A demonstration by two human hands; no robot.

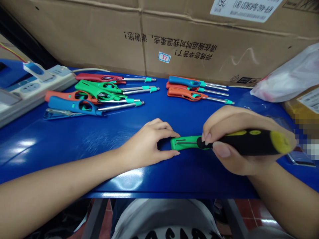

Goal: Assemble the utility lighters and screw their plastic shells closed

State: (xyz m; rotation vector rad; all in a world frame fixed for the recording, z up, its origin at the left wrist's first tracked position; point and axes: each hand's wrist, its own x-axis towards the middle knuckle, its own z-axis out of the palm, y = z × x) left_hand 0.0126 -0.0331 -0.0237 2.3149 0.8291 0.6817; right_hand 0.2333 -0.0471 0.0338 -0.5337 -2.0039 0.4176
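My left hand [152, 142] pinches the end of a green lighter [185, 142] between thumb and forefinger, low over the blue table. My right hand [239, 142] is closed around a black and yellow screwdriver [249, 142], held nearly level. The screwdriver's thin shaft runs along the lighter's green body, and its tip lies near a slot close to my left fingers. The far part of the lighter is hidden behind my right hand.
On the blue table [82, 146], several long-nosed lighters [97, 87] lie at left and more lighters [196, 89] at centre right. A power strip [32, 89] stands left. Behind is a large carton [99, 39]; a white plastic bag [289, 76] sits right.
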